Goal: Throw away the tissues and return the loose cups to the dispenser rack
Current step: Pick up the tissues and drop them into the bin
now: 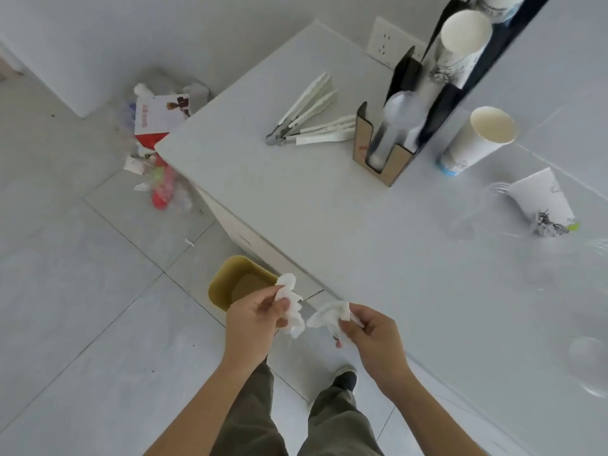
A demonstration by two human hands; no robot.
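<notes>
My left hand pinches a crumpled white tissue just right of a yellow-brown bin on the floor. My right hand holds a second white tissue beside the table's front edge. On the white table stands a dark dispenser rack with paper cups stacked in it. A loose paper cup stands upright to its right. Another paper cup lies tipped over farther right, next to faint clear plastic cups.
A bundle of white tongs or utensils lies on the table left of the rack. Litter and a red-and-white package are piled on the floor by the table's far corner. My legs and shoes show below my hands.
</notes>
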